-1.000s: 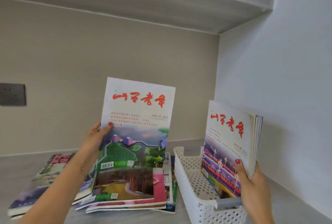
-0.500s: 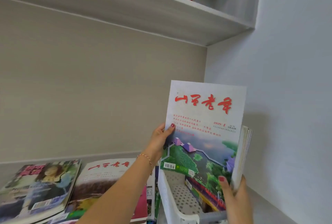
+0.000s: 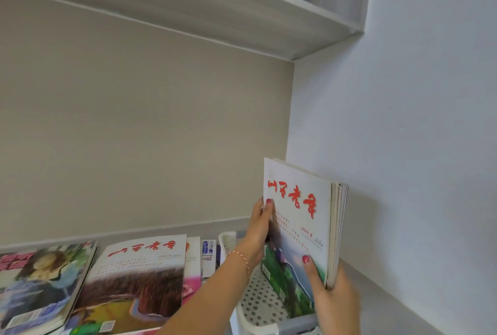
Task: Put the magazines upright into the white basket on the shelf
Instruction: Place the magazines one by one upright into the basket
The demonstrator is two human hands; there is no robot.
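Now your left hand (image 3: pixel 259 230) grips the near edge of the front magazine (image 3: pixel 297 216), thumb on the cover and the other fingers hidden behind it. Your right hand (image 3: pixel 332 297) pinches the low corner of the whole upright stack (image 3: pixel 338 227), thumb on the front cover and fingers curled round behind. Both hands are closed on paper, neither free.

That front magazine stands upright in the white basket (image 3: pixel 258 305) at the right end of the shelf (image 3: pixel 376 289), pressed against the others already standing there, and the stack leans toward the side wall (image 3: pixel 403 146). More magazines lie flat on the shelf to your left: one with red lettering (image 3: pixel 139 275) and one with a portrait cover (image 3: pixel 40 281), with a few spines between them and the basket.

To finish this step well, push the front magazine's bottom edge down until it meets the perforated floor of the basket; whether it is seated yet is hidden by your hands. Square it flush with the stack before either hand lets go. Keep your right hand bracing the stack while the left slides away, since thin magazines probably slump or fan open once unsupported. Release the left first, check that the stack stays standing, then reach for the flat pile.
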